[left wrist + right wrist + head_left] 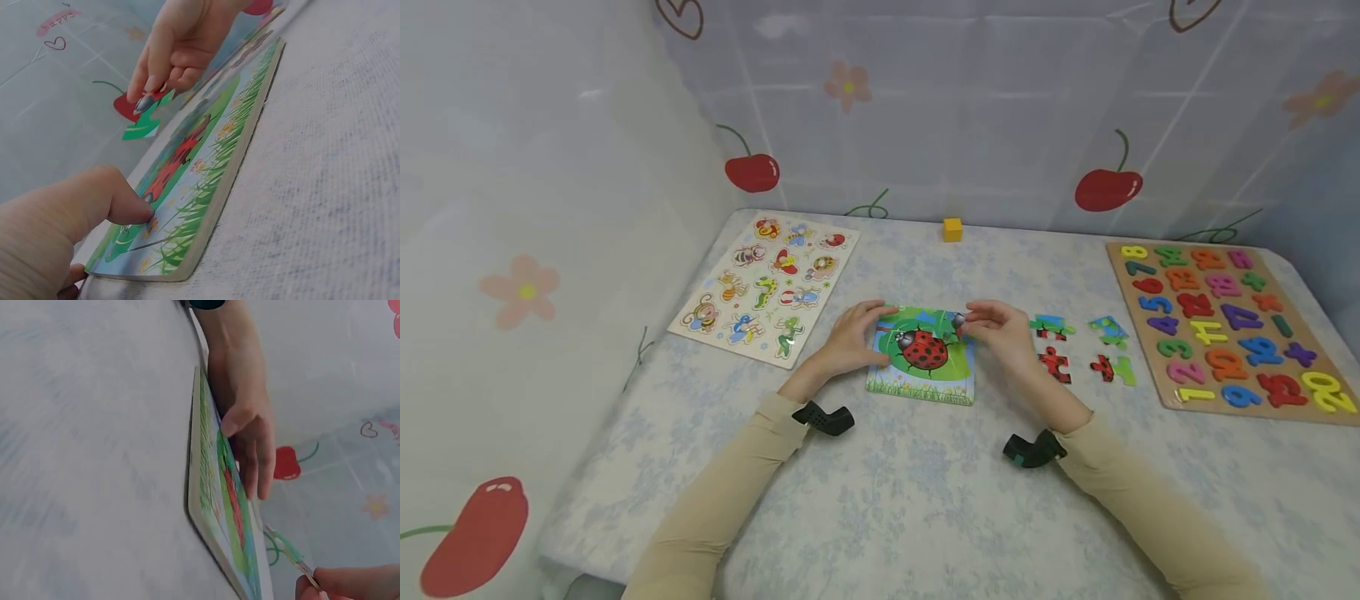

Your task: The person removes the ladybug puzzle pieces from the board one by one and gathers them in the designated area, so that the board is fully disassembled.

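A square ladybug puzzle board (922, 354) lies on the table between both hands. My left hand (852, 337) holds the board's left side, thumb on the picture and fingers at the edge. Over the upper right corner, my right hand (1003, 333) pinches a puzzle piece (145, 122) between thumb and fingers. The piece is green with a grey and red part, and it is tilted above the board in the left wrist view. Loose ladybug puzzle pieces (1055, 365) lie to the right of the right hand.
An insect peg puzzle (816, 315) lies at the left. On the right is a wooden number board (1157, 367) filled with coloured numerals. A small yellow cube (952, 230) stands at the table's back, near the printed curtain (955, 150).
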The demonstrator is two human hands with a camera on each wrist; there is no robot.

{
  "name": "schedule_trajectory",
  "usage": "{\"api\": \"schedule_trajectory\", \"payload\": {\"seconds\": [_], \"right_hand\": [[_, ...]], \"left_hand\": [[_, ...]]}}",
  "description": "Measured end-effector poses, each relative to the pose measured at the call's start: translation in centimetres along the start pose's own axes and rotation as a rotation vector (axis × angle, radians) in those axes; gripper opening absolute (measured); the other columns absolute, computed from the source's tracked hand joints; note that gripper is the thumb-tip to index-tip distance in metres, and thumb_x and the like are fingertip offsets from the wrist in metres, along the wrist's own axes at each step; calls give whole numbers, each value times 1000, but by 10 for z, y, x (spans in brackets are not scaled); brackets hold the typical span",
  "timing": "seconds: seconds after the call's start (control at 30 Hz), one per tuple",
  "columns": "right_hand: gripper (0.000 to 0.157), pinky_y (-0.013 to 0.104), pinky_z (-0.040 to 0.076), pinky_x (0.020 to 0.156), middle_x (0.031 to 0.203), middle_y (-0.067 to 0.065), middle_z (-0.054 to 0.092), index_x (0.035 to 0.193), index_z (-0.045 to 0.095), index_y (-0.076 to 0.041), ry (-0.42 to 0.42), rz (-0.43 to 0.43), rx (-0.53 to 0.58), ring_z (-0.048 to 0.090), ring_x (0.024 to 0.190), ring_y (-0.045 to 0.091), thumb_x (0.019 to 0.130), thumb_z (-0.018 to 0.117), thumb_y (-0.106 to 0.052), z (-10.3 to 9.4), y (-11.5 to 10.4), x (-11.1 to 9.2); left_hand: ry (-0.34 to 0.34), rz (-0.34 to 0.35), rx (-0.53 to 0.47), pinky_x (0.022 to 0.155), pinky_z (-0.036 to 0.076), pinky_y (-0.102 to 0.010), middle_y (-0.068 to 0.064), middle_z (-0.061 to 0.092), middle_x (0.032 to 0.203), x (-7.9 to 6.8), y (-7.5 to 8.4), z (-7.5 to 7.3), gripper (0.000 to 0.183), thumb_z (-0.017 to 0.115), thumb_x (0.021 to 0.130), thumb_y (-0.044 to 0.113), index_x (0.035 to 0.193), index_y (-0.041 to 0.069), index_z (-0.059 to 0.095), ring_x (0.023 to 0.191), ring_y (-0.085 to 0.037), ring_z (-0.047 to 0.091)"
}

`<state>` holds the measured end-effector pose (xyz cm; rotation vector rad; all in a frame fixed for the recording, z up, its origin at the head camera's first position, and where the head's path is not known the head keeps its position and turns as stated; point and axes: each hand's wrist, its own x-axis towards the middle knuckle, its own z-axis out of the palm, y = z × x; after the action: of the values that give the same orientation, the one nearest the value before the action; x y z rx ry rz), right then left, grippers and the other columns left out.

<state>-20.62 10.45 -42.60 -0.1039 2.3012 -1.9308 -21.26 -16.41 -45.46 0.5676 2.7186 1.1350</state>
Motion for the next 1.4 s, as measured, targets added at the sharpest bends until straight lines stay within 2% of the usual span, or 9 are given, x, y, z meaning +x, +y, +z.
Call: {"api": "schedule_trajectory", "payload": {"seconds": [0.3, 0.43, 0.6, 0.67, 0.8, 0.93, 1.03, 1.2, 1.4], "right_hand": [[49, 15, 53, 72, 85, -21, 64, 136, 48, 4, -65, 59, -125, 63, 77, -8, 91, 63, -9, -63, 11, -27], [52, 18, 52, 66, 90, -12, 67, 138, 46, 3, -69, 35, -217, 61, 75, -10, 91, 63, -9, -73, 14, -31], [52, 20, 52, 62, 108, 24, 65, 138, 45, 4, -84, -13, -351, 57, 74, -13, 90, 63, -5, -72, 14, -31], [52, 19, 52, 63, 111, 29, 63, 138, 46, 5, -88, -28, -385, 56, 75, -13, 89, 63, -3, -70, 14, -31], [49, 20, 52, 63, 110, 28, 64, 136, 48, 5, -78, -49, -440, 59, 79, -6, 89, 63, -2, -69, 14, -33], [44, 21, 51, 60, 107, 27, 66, 133, 51, 5, -41, -78, -499, 66, 87, 22, 91, 61, -5, -68, 12, -34], [41, 21, 51, 58, 105, 27, 65, 131, 53, 5, -24, -92, -514, 65, 89, 31, 92, 60, -6, -67, 10, -35], [38, 19, 52, 66, 105, 25, 65, 128, 56, 5, -108, -113, -438, 63, 85, 11, 91, 61, -5, -54, 7, -42], [42, 18, 52, 77, 110, 24, 65, 128, 55, 5, -257, -158, -305, 64, 89, 8, 88, 65, -5, -27, 11, -52]], "left_hand": [[9, 14, 23, 115, 15, -59, -11, 30, 153, -1, 3, 0, 77, 77, 73, 19, 143, 17, 44, 143, -35, 23], [7, 22, 26, 115, 15, -60, -12, 29, 153, -1, 4, 0, 76, 76, 74, 19, 143, 16, 44, 143, -36, 23], [7, 22, 22, 115, 15, -59, -12, 29, 153, -1, 3, 0, 76, 76, 74, 19, 143, 15, 44, 143, -36, 23], [6, 20, 18, 115, 15, -59, -12, 29, 153, -1, 3, 0, 76, 76, 74, 20, 143, 15, 44, 143, -35, 22], [2, 20, 11, 115, 14, -59, -11, 29, 153, -1, 3, 0, 77, 76, 73, 20, 143, 16, 44, 143, -35, 22], [3, 21, 13, 115, 14, -60, -11, 29, 153, -1, 2, 0, 77, 76, 73, 21, 143, 16, 44, 143, -36, 22], [5, 18, 17, 115, 14, -59, -11, 29, 154, -1, 1, 1, 77, 76, 73, 21, 143, 16, 44, 143, -36, 22], [6, 13, 33, 115, 16, -59, -11, 29, 153, 0, 1, 1, 77, 74, 73, 22, 143, 16, 44, 143, -35, 23], [20, 0, 59, 115, 16, -59, -10, 29, 154, 0, 1, 3, 75, 71, 74, 25, 143, 17, 43, 143, -35, 24]]}}
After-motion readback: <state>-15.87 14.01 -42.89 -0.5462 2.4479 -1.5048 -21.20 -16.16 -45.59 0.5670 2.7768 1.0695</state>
